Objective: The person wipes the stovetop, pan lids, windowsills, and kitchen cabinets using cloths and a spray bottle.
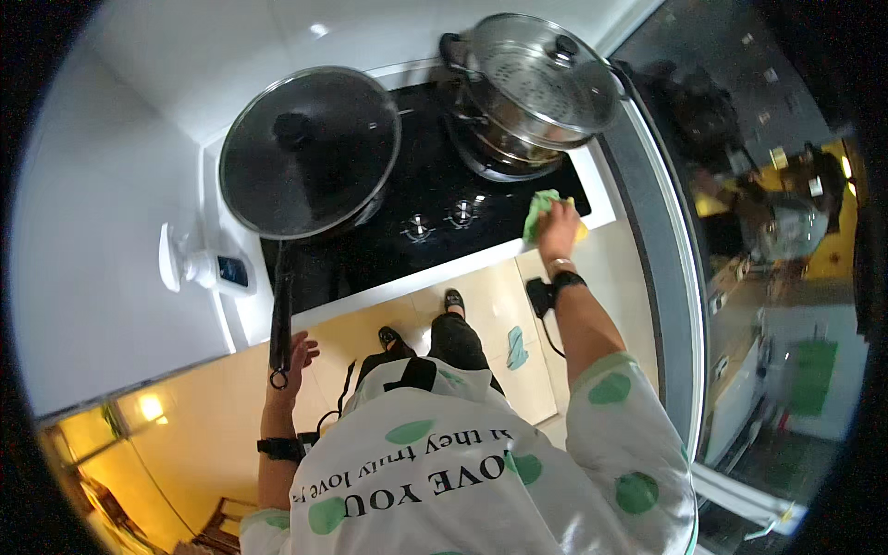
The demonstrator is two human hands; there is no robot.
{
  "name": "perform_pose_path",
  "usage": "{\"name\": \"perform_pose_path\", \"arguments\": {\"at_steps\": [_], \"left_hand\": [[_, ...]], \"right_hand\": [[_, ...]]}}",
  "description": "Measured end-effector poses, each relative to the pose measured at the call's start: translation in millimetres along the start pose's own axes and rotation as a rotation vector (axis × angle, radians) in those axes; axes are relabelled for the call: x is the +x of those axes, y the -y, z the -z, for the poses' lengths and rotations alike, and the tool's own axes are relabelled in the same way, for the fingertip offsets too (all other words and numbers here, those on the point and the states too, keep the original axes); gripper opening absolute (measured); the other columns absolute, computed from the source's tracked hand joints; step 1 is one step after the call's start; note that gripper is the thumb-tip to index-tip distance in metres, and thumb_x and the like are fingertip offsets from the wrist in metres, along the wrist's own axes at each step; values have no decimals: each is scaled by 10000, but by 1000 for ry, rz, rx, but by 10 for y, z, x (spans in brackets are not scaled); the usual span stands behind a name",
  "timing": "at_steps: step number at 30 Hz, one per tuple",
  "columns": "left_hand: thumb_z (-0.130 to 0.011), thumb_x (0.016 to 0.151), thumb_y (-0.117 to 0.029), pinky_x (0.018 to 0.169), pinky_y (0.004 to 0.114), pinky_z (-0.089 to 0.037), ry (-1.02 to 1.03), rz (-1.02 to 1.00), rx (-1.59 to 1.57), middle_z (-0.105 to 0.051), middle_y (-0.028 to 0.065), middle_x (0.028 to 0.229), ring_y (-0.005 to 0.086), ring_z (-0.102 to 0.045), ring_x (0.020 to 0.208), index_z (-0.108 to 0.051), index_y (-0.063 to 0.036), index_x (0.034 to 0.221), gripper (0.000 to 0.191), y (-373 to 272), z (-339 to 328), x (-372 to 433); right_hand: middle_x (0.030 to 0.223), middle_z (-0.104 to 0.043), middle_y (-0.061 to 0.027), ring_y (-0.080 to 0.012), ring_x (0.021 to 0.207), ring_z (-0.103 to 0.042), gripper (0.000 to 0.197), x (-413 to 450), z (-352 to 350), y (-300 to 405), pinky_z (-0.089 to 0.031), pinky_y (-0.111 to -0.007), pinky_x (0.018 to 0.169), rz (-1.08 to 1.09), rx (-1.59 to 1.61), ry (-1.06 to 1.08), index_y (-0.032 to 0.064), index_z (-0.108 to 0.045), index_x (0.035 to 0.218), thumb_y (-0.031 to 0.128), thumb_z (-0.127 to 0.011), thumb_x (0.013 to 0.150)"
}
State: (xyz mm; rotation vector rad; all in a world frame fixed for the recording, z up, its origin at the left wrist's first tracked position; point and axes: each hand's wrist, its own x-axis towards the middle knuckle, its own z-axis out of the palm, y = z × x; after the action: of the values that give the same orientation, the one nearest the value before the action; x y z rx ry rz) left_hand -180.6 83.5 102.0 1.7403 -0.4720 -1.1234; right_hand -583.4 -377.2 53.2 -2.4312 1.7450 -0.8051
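My right hand [557,231] presses a green cloth [538,214] onto the right front corner of the black glass gas hob [388,258]. A bit of yellow cloth [581,229] shows beside its fingers. Partly behind the long black handle [280,312] of a lidded frying pan is my left hand [302,352], its fingers apart and holding nothing. The pan's glass lid [312,166] covers the left burner. At the back right, a stainless steel steamer pot [517,132] stands under a glass lid [541,76]. Two control knobs [418,227] sit near the hob's front edge.
A white device with a small dark screen [233,271] stands left of the hob. On the floor lies a light blue cloth [517,348]. A dark window [756,208] with reflections runs along the right. The pan handle juts past the counter's front edge.
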Motion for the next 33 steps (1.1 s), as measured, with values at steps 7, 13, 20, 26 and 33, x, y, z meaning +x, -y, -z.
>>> {"name": "perform_pose_path", "arguments": {"at_steps": [7,13,20,26,33], "left_hand": [[-591,1058,-258,824,336,-524,23,204,181,-734,116,1131,208,-719,953,-596,-31,1367,384,114,-281,-21],[-667,1010,-243,827,360,-510,227,301,-98,-737,113,1108,247,-716,959,-619,-48,1348,393,117,-918,174],[-594,1019,-313,867,390,-481,261,229,237,-723,130,1146,257,-681,1012,-606,-12,1359,453,-219,-1397,239],[-641,1007,-282,859,365,-488,372,217,209,-717,121,1162,230,-683,996,-593,-6,1370,459,-458,-1862,435],[-585,1045,-130,866,320,-523,454,91,476,-720,113,1158,195,-691,1003,-563,19,1388,375,-881,-2661,554]], "right_hand": [[1293,-606,-140,-366,1163,-541,316,-745,137,1266,-428,-504,999,264,93,63,100,-660,1218,120,-607,907],[1409,-563,-125,-392,1276,-488,390,-86,304,208,-373,-507,1089,95,119,208,129,-644,1328,246,-644,955],[1339,-594,-180,-438,1290,-482,382,666,205,-660,-382,-515,1120,-201,-97,57,52,-618,1310,158,-601,944],[1194,-587,-160,-417,1212,-515,312,-493,-66,15,-435,-489,1020,204,294,51,43,-644,1195,53,-609,885],[1081,-617,-151,-372,1085,-533,280,-352,1290,-710,-458,-434,938,-101,451,-124,37,-647,1102,120,-737,851]]}}
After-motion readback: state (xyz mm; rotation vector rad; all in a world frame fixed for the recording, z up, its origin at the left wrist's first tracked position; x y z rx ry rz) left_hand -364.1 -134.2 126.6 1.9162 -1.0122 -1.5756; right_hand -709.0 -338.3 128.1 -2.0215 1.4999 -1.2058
